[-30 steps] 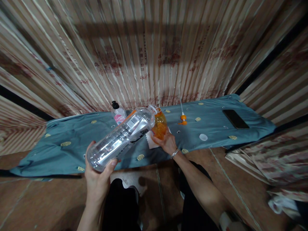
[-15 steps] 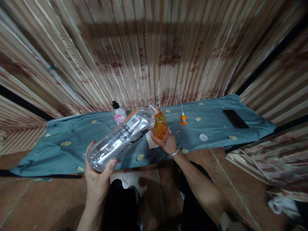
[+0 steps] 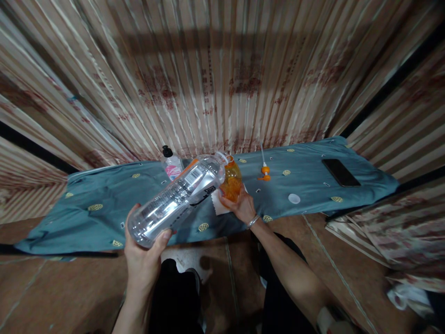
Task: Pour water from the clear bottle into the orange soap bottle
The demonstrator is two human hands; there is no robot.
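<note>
My left hand [image 3: 146, 248] is wrapped round the base of a large clear plastic bottle [image 3: 174, 204], which is tilted with its neck up and to the right. The bottle's mouth meets the open top of an orange see-through bottle [image 3: 232, 178]; whether liquid runs between them I cannot tell. Closed round the lower part of the orange bottle is my right hand [image 3: 241, 204]. A white paper or cloth piece [image 3: 219, 205] lies under it. Right of the orange bottle rests an orange pump head [image 3: 265, 172] with its clear tube pointing away.
A squeeze bottle with a black cap [image 3: 171, 163] stands behind the clear bottle. To the right lie a white round cap [image 3: 294, 198] and a dark phone [image 3: 340, 172] on the teal cloth [image 3: 97, 227]. Striped curtains [image 3: 225, 79] hang behind the narrow table.
The clear bottle and my left hand have shifted very slightly to the right. My right hand and the orange bottle have stayed in place.
</note>
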